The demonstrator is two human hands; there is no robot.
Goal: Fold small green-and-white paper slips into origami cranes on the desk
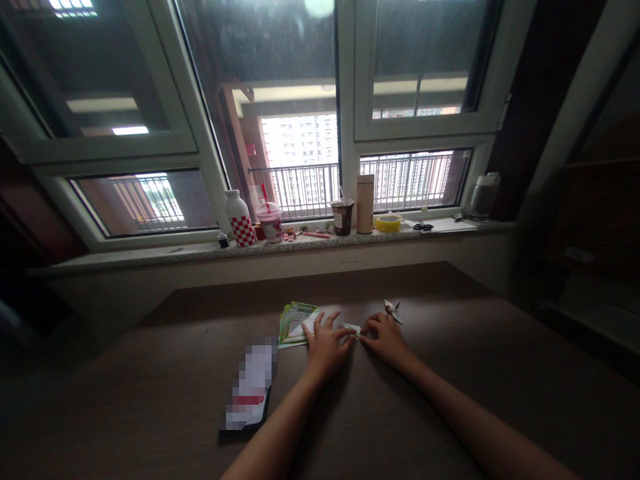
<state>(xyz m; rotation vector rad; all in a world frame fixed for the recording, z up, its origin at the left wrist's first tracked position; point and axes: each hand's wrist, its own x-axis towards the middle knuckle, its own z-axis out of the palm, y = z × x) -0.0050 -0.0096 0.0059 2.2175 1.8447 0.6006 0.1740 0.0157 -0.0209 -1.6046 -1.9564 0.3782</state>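
A small folded piece of green-and-white paper (pixel 351 327) is between my two hands, low over the table. My left hand (pixel 326 347) has its thumb and index finger at the paper's near edge, while its other fingers spread out to the left. From the other side, my right hand (pixel 386 339) pinches the paper with bent fingers. Just beyond the right hand lies a small folded paper shape (pixel 393 311) with a pointed tip. Beside my left fingers is a pile of green printed cards or packets (pixel 293 325), with a white sheet partly under the fingertips.
On the brown table (pixel 475 373), a phone (pixel 250 387) with a blurred screen lies left of my left forearm. The windowsill holds a checked bottle (pixel 242 227), a pink cup (pixel 271 223), a brown cup (pixel 343 219), a tan cylinder (pixel 365 203), yellow tape (pixel 389 224) and black scissors (pixel 423 227).
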